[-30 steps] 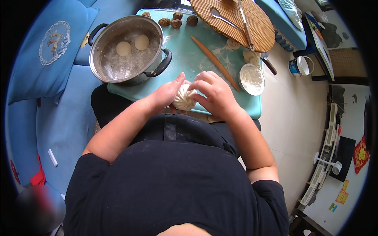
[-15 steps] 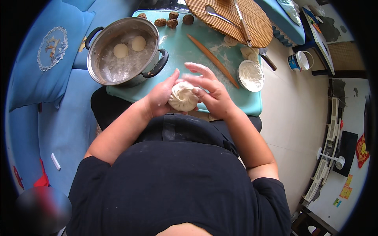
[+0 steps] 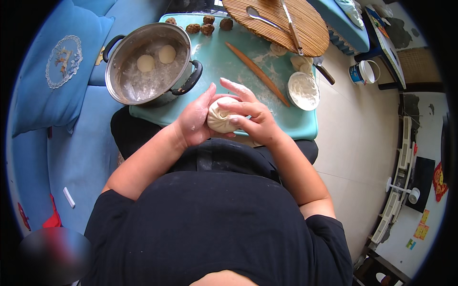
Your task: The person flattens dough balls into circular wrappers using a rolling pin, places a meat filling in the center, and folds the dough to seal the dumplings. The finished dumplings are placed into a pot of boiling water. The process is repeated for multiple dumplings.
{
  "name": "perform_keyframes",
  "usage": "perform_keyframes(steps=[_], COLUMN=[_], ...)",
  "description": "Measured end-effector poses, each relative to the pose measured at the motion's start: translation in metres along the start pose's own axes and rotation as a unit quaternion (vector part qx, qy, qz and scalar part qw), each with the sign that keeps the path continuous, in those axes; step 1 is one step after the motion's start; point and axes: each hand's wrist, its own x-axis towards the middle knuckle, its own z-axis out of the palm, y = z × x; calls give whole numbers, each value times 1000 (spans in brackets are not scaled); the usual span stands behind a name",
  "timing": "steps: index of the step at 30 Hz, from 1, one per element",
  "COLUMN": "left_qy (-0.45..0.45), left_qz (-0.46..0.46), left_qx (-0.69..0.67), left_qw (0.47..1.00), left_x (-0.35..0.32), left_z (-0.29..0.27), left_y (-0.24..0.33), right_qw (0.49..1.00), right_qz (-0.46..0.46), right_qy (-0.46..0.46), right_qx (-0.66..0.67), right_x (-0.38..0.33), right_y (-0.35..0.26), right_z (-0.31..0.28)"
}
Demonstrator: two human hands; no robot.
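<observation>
A pleated white bun rests in my left hand, whose fingers curve beneath and around it. My right hand pinches the gathered pleats at the top with thumb and fingers; its index finger stretches away, dusted with flour. Both hands are above the near edge of a turquoise table. To the left stands a steel pot with two black handles. Two round pale dough pieces, one of them the nearer dough piece, lie on its floury bottom.
Several brown filling balls sit along the table's far edge. A wooden rolling pin lies slanted beside a white bowl of flour. A round slatted mat carries a spoon and a knife. A dark-handled tool juts past the right edge.
My right fingers have come down and closed over the top of the bun, which now shows tighter pleats. My left hand stays around it, nearly in place.
</observation>
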Motion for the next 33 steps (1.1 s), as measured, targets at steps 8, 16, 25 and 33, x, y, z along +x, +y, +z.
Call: perform_keyframes(steps=[8, 16, 25, 33], left_qy=[19, 45, 53, 22], left_qz=[4, 39, 85, 88], left_qx=[16, -17, -48, -11], left_qw=[1000, 998, 994, 996], left_x=[3, 4, 11, 2], left_z=[2, 6, -1, 2], left_y=[-3, -1, -13, -5], right_qw=[999, 999, 989, 968], right_qz=[3, 44, 130, 165], right_qy=[36, 14, 62, 37], right_qx=[-29, 12, 15, 183], right_x=[-1, 7, 9, 4], right_y=[5, -7, 10, -1], right_z=[0, 2, 16, 5])
